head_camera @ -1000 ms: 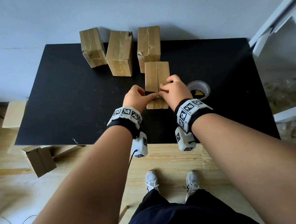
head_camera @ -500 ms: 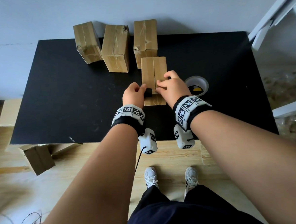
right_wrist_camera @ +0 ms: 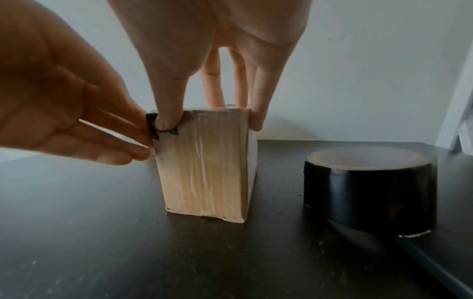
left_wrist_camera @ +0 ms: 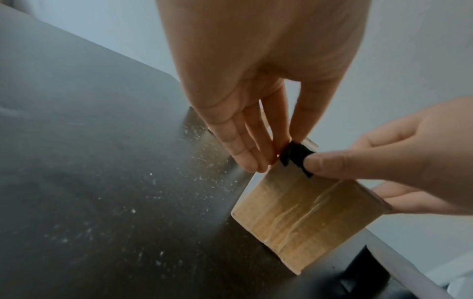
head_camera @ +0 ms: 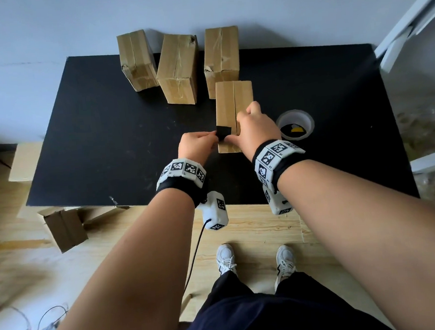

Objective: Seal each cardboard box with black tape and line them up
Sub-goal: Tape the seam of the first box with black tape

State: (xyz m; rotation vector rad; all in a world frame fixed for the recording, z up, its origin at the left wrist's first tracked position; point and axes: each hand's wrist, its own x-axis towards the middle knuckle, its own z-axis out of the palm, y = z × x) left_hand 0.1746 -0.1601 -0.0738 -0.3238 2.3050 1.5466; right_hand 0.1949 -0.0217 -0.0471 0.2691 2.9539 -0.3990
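Fingers (left_wrist_camera: 298, 129) of both hands pinch the black tape piece (head_camera: 223, 132), hiding most of it, on the near box (head_camera: 233, 104).

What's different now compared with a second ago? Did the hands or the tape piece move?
The left hand has drawn back leftward off the front box, pinching the black tape piece at the box's near left corner; more of the piece now shows. The right hand stays on the box, thumb pressing the tape. The three back boxes and tape roll look unmoved; the camera shifted a little.
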